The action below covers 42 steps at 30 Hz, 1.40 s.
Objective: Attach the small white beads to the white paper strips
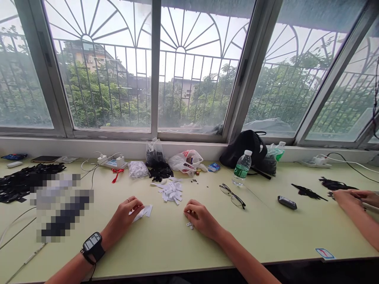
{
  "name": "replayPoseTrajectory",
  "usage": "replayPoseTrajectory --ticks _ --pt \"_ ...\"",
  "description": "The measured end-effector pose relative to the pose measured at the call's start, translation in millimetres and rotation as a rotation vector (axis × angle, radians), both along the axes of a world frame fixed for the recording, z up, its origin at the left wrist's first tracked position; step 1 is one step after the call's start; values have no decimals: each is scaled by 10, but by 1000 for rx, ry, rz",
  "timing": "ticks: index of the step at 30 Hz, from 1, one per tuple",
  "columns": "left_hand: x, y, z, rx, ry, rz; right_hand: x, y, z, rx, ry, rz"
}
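My left hand (126, 213), with a watch (92, 241) on its wrist, rests on the table with its fingers curled down on a few white strips (145, 211). To the right, my right hand (201, 216) has its fingertips drawn together just above several small white button-like discs (190, 225). What those fingertips hold, if anything, is hidden. Beyond and between both hands lies a loose pile of white strips (170, 191). A few tiny dark round pieces (194, 181) are scattered right of that pile.
Along the window side stand a clear bag of white pieces (138, 169), black strips (160, 171), a white plastic bag (185, 162), a water bottle (242, 169) and a black backpack (241, 152). Eyeglasses (232, 196) lie right of centre. Another person's hands (352, 199) work at far right.
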<state>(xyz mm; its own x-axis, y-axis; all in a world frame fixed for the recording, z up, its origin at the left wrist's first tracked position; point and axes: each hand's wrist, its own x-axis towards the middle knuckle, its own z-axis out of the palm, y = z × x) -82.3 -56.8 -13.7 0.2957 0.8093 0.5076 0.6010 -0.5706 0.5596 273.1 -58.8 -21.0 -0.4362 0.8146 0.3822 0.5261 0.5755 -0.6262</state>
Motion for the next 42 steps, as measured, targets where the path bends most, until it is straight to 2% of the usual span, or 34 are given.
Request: replayPoseTrajectory --ticks 7,30,35,42 --pt "14 3 -17 73 31 93 6 0 4 -32 7 -5" --pt "-33 52 -98 121 -2 157 -5 1 -15 19 -27 -13" --pt "-23 41 -40 67 -94 99 -10 6 2 -1 59 -18" --pt "2 24 45 -58 -198 72 87 127 29 -33 309 -138"
